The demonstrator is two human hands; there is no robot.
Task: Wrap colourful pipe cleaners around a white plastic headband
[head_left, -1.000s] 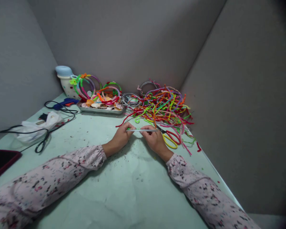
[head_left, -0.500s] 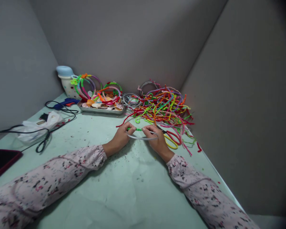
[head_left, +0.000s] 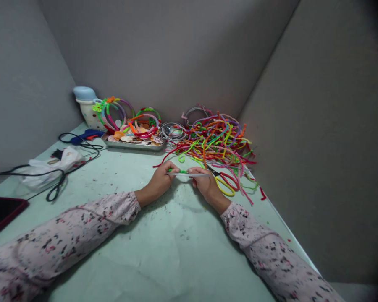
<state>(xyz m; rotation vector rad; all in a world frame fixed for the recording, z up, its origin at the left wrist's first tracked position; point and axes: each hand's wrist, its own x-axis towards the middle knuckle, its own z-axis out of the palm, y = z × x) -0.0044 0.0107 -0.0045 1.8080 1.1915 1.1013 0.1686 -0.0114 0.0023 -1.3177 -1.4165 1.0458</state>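
Observation:
Between my two hands is a pale grey hoop (head_left: pixel 189 175), seen nearly edge-on, with green fuzzy wire (head_left: pixel 182 171) wound on its far side. My left hand (head_left: pixel 161 179) pinches the hoop at the green part's left end. The fingers of my right hand (head_left: pixel 205 183) are closed on the hoop at the right end of the green part. Just right of that hand lie scissors (head_left: pixel 226 186) with red and yellow handles. Behind the hands spreads a tangled heap of coloured fuzzy wires (head_left: pixel 219 136).
A metal tray (head_left: pixel 134 147) holds shells and wrapped hoops, with bare rings (head_left: pixel 173 131) beside it. At the left are a bottle (head_left: pixel 90 110), a plastic bag (head_left: pixel 47 170), a black cord (head_left: pixel 61 182) and a phone (head_left: pixel 4 214). Walls enclose the table (head_left: pixel 176 251).
The hoop has tilted: its near side has risen, so it now looks like a thin straight bar instead of an oval. Both hands keep their grip in nearly the same place.

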